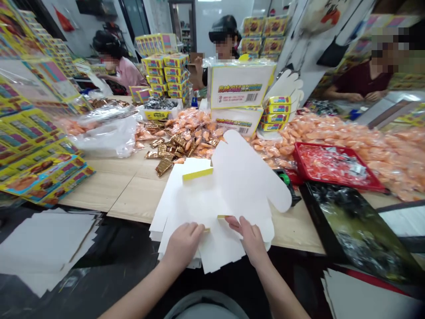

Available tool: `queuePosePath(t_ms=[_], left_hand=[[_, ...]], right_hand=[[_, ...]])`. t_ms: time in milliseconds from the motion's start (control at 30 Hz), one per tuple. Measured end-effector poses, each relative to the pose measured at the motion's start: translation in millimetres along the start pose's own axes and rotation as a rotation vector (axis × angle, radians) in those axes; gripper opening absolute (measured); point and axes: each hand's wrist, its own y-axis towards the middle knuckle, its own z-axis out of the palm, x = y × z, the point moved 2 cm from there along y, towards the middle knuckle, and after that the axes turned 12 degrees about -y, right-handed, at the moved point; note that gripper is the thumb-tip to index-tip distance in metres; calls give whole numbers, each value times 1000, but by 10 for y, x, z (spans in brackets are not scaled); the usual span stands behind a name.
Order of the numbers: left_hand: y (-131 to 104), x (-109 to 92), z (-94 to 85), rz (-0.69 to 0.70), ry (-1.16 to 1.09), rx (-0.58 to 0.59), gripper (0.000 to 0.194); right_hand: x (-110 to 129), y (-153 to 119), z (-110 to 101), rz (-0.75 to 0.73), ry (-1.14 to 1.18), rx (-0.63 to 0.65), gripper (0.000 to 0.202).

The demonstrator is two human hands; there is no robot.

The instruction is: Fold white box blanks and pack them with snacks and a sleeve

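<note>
The white carton blank lies on a stack of cardboard overhanging the middle of the worktop's near edge. Its long axis runs away from that edge, leaning right, its round-tabbed end towards the far right corner. The left hand and right hand each pinch a yellow-edged flap, fingers narrow. Gold packets and printed boxes block the far side; a red tray sits right.
</note>
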Motion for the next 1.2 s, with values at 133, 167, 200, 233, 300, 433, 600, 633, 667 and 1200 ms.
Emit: queuePosePath(t_ms=[133,167,200,233,300,433,600,633,667,1200], left_hand=[[-14,22,39,-47,-68,-157,21],[-38,6,16,40,-104,-70,27],[-78,-17,-16,121,-138,64,37],[-134,-43,-54,168,-165,204,51],[-269,-104,-116,133,-172,400,90],[-473,-265,-73,-43,-151,214,93],[-333,-274,77,-433,-579,-164,25],[-255,-252,94,-534,-674,-205,23],[-174,-230,108,-622,-755,-252,22],[419,-34,1,-106,-13,603,9]], right_hand=[[-114,-161,-174,65,121,68,61],[-138,-184,-196,59,113,56,62],[-156,-202,-202,49,96,38,63],[-167,-215,-194,34,76,21,64],[-157,-238,-158,-2,40,10,64],[-61,-290,-237,-70,-156,36,59],[-125,-329,-442,-114,-392,43,58],[-171,-315,-397,-135,-399,27,59],[-217,-289,-320,-167,-406,-14,59],[104,-289,422,-623,-1367,39,27]])
